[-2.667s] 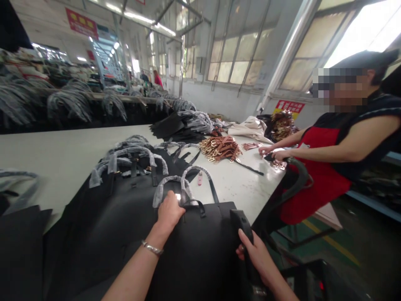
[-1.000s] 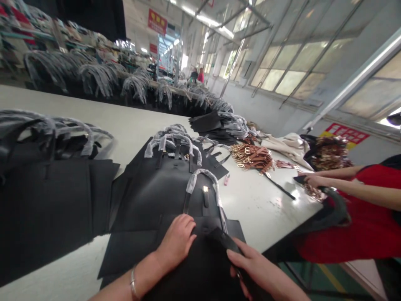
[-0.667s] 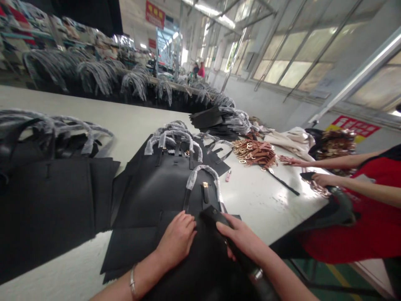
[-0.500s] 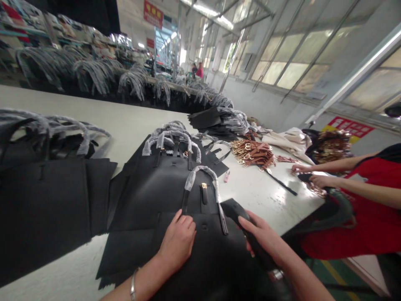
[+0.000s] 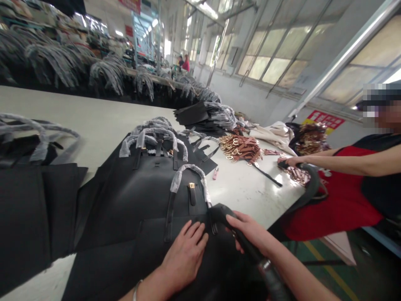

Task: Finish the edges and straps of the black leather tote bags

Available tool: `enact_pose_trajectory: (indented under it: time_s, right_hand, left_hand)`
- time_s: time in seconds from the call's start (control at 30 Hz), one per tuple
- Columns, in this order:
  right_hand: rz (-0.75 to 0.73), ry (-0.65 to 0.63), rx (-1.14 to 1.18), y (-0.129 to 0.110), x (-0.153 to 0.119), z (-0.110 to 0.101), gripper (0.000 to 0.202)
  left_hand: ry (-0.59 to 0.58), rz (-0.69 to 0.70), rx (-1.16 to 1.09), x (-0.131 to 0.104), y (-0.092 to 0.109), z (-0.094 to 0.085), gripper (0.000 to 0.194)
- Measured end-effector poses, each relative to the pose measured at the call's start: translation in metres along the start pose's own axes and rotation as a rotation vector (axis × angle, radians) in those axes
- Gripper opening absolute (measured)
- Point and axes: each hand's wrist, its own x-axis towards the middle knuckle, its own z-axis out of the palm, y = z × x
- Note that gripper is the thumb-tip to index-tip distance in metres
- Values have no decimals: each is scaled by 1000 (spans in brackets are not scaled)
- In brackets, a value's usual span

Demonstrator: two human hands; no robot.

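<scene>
My left hand [image 5: 186,255] lies flat on the front of a black leather handbag [image 5: 153,259], its fingers stretched out just below the tab with a gold clasp [image 5: 192,195]. Plastic film wraps the bag's handle [image 5: 191,168], which arches up above my hands. In my right hand [image 5: 253,234] is a black hand tool with a thick hose [image 5: 221,212]; the fingers wrap round its grip. Its wide head rests at or just over the bag by the right handle strap. Whether the head touches the leather, I cannot tell. Other black bags lie under and behind this one.
More black bags [image 5: 21,209] lie at the left on the white table [image 5: 134,109]. Brown straps with gold clasps [image 5: 241,148] are heaped at the right. Beyond them a co-worker in a red apron [image 5: 338,192] holds a similar hose tool over metal-fitted pieces.
My left hand has gone from curled fingers to lying flat, slightly further right on the bag. The tool's head has come closer to the right handle strap. The view has turned right.
</scene>
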Motion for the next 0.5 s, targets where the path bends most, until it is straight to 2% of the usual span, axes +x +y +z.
enact_pose_trajectory:
  time_s: [0.13, 0.27, 0.37, 0.5]
  right_hand:
    - [-3, 101, -3, 3, -7, -30, 33]
    - [116, 51, -2, 19, -24, -54, 38]
    - [171, -11, 7, 25, -20, -56, 40]
    - [135, -65, 10, 16, -1, -50, 37]
  left_hand:
    - [-11, 26, 38, 0, -1, -2, 46]
    - [-28, 37, 60, 1, -2, 0, 57]
    - [-41, 54, 55, 1, -3, 1, 61]
    - [-51, 49, 60, 2, -4, 2, 64]
